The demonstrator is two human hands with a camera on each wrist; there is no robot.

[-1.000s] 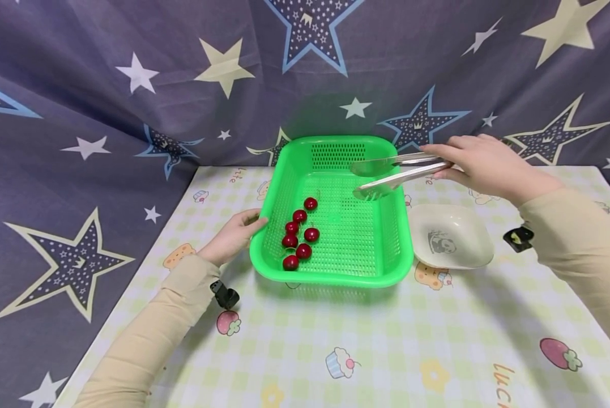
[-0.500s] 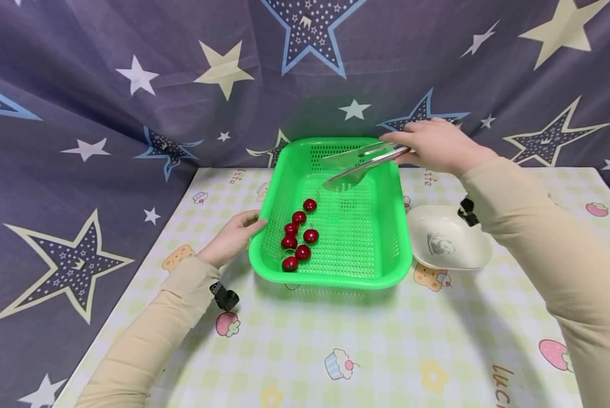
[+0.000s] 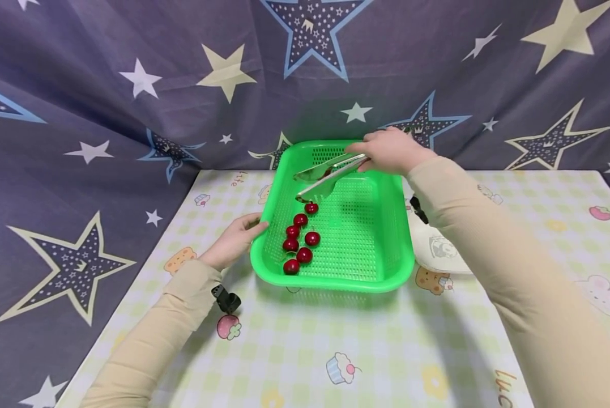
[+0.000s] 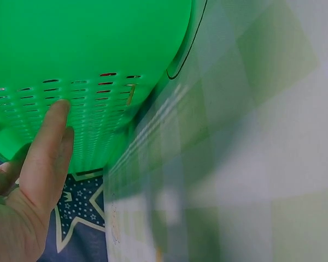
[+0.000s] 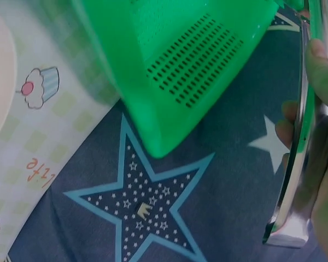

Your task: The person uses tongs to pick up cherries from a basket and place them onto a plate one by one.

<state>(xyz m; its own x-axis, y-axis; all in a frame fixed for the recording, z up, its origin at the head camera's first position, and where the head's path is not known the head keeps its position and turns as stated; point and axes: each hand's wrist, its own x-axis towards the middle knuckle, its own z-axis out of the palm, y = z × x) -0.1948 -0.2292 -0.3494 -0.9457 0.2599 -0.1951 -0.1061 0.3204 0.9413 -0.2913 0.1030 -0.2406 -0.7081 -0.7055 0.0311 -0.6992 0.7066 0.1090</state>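
Observation:
A green plastic basket (image 3: pixel 335 284) stands on the table with several red cherries (image 3: pixel 305 255) along the left of its floor. My left hand (image 3: pixel 235 241) holds the basket's left side, the thumb at the rim; in the left wrist view its fingers (image 4: pixel 46 144) lie against the slotted outer wall. My right hand (image 3: pixel 391 150), over the basket's far right side, grips metal tongs (image 3: pixel 330 178). The tongs' tips are spread apart, close above the farthest cherry (image 3: pixel 311 208), with nothing seen between them. In the right wrist view the tongs (image 5: pixel 298 180) run along the palm.
A white dish (image 3: pixel 439 249) with a panda print stands right of the basket, partly hidden under the right sleeve. A checked cloth (image 3: pixel 386 351) covers the table. Behind hangs a dark curtain (image 3: pixel 172 34) with stars, close to the basket's far end.
The right hand has carried the tongs leftward over the basket, and their tips have come to the farthest cherry. The left hand, basket and cherries stay in place.

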